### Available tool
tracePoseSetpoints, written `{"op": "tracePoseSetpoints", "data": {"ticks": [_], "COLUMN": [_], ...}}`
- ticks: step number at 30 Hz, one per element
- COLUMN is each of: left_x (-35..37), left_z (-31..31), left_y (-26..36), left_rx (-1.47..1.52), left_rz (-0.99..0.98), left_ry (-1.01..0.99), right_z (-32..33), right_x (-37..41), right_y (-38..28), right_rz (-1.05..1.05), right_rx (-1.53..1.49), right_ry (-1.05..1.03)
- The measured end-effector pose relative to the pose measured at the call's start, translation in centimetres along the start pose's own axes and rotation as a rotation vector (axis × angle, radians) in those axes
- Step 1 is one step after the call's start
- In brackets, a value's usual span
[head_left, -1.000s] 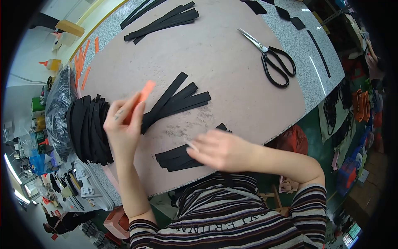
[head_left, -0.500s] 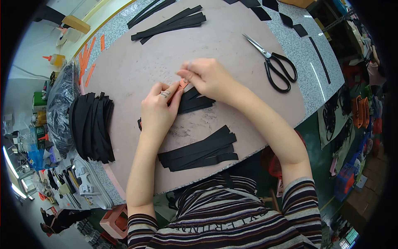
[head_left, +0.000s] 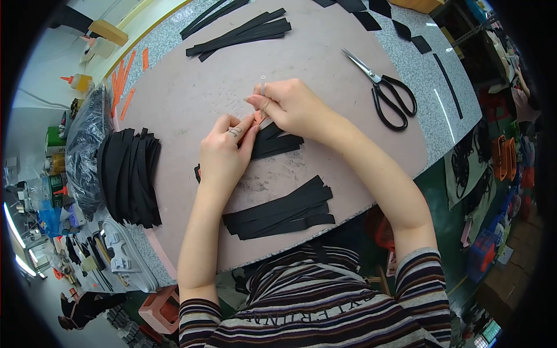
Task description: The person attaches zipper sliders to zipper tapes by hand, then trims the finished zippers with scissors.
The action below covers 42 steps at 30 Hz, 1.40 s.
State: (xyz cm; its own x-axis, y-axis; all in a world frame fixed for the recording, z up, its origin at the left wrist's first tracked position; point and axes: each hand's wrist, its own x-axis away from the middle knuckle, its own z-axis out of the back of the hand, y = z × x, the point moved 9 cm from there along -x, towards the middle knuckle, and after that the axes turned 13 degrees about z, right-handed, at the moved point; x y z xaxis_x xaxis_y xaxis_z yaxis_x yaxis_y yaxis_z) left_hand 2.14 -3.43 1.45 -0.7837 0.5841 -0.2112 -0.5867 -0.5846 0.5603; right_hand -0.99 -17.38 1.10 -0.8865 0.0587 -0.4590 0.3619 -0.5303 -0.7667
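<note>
My left hand point(head_left: 225, 149) is closed, with thumb and forefinger pinching a small orange strip point(head_left: 259, 118). My right hand point(head_left: 290, 107) meets it at the strip, fingers curled around a slim pale stick-like tool point(head_left: 263, 86) whose upper end pokes out above the knuckles. The tool's lower end is hidden by the fingers. Beneath both hands lies a bundle of black fabric strips point(head_left: 278, 145), partly covered by the left hand. Nearer my body rests another bundle of black strips point(head_left: 278, 211).
Scissors with black handles point(head_left: 386, 95) lie at the right. More black strips point(head_left: 241, 35) are at the far side. A thick stack of black strips point(head_left: 129, 177) and loose orange strips point(head_left: 119, 78) are at the left. Black diamond-shaped pieces point(head_left: 400, 27) lie at the far right.
The pale tool now shows more clearly above my right hand, which was blurred before. Both hands stay together at the orange strip, almost in place.
</note>
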Motion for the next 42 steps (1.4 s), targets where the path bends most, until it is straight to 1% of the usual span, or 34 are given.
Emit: {"op": "tracePoseSetpoints", "data": {"ticks": [3, 6, 7, 9, 10, 12, 13, 16, 17, 19, 20, 21, 22, 23, 24, 26, 27, 28, 29, 30, 31, 33, 34, 37, 40, 42], "left_x": [-0.1, -0.1, -0.2, -0.6, -0.5, 0.3, 0.8, 2.0, 2.2, 2.1, 2.1, 2.1, 1.9, 1.7, 1.5, 1.2, 1.2, 1.3, 1.6, 1.7, 1.8, 1.9, 1.8, 1.7, 1.6, 1.5], "left_z": [0.0, 0.3, 0.6, 2.8, 4.0, 4.8, 4.6, 4.4, 4.8, 7.3, 8.7, 9.5, 10.1, 10.0, 9.9, 7.4, 5.6, 4.2, 3.2, 2.0, 0.9, -0.5, -0.6, -0.9, -1.1, -1.2], "left_y": [0.1, -0.2, -0.4, -3.5, -5.1, -8.6, -9.8, -10.1, -10.8, -11.4, -11.6, -12.1, -12.3, -12.0, -11.5, -8.1, -5.5, -2.5, 0.3, 1.4, 2.2, 2.8, 2.9, 3.1, 3.2, 3.1], "left_rx": [0.004, 0.043, 0.063, 0.217, 0.288, 0.511, 0.532, 0.515, 0.543, 0.517, 0.504, 0.501, 0.509, 0.497, 0.484, 0.441, 0.423, 0.309, 0.245, 0.19, 0.134, 0.026, 0.023, 0.011, 0.001, -0.007], "left_rz": [-0.01, -0.032, -0.041, 0.182, 0.292, 0.58, 0.629, 0.544, 0.563, 0.52, 0.499, 0.509, 0.503, 0.483, 0.463, 0.348, 0.268, 0.091, -0.081, -0.114, -0.148, -0.178, -0.186, -0.216, -0.259, -0.258], "left_ry": [-0.007, -0.015, -0.016, 0.035, 0.057, -0.029, -0.088, -0.094, -0.081, 0.1, 0.189, 0.206, 0.208, 0.177, 0.142, -0.024, -0.157, -0.212, -0.189, -0.207, -0.223, -0.25, -0.254, -0.257, -0.238, -0.246], "right_z": [-0.8, -0.8, -0.4, 0.1, -0.6, -2.6, -3.4, -4.8, -4.5, -3.5, -3.7, -3.7, -4.4, -4.8, -5.7, -4.7, -3.0, -1.0, 1.4, 3.9, 5.7, 7.5, 8.0, 6.4, 4.5, 3.3], "right_x": [0.0, 0.1, 0.3, 0.8, 1.0, 2.1, 2.5, 1.4, 1.5, 1.9, 3.5, 5.5, 8.2, 10.4, 12.5, 13.7, 12.9, 12.0, 11.3, 10.4, 10.1, 10.1, 10.3, 10.6, 8.6, 7.5], "right_y": [-0.8, -0.5, -1.2, -2.8, -3.7, -5.2, -5.9, -4.3, -4.2, -6.6, -8.3, -10.3, -12.0, -13.6, -13.9, -13.4, -12.4, -11.0, -9.6, -8.2, -6.8, -4.9, -4.0, -2.0, -3.7, -4.1], "right_rz": [0.14, 0.124, 0.17, 0.262, 0.395, 0.656, 0.783, 0.739, 0.706, 0.636, 0.684, 0.677, 0.731, 0.764, 0.727, 0.621, 0.484, 0.348, 0.186, 0.039, -0.079, -0.165, -0.21, -0.297, -0.111, -0.005], "right_rx": [0.067, 0.023, 0.091, 0.221, 0.29, 0.431, 0.576, 0.504, 0.465, 0.385, 0.44, 0.474, 0.608, 0.688, 0.698, 0.531, 0.431, 0.332, 0.3, 0.157, 0.116, 0.09, 0.074, -0.041, 0.138, 0.138], "right_ry": [0.041, -0.021, -0.032, -0.049, -0.102, -0.206, -0.182, -0.257, -0.247, -0.233, -0.207, -0.251, -0.225, -0.35, -0.436, -0.338, -0.236, -0.134, 0.01, 0.114, 0.224, 0.275, 0.301, 0.313, 0.24, 0.237]}}
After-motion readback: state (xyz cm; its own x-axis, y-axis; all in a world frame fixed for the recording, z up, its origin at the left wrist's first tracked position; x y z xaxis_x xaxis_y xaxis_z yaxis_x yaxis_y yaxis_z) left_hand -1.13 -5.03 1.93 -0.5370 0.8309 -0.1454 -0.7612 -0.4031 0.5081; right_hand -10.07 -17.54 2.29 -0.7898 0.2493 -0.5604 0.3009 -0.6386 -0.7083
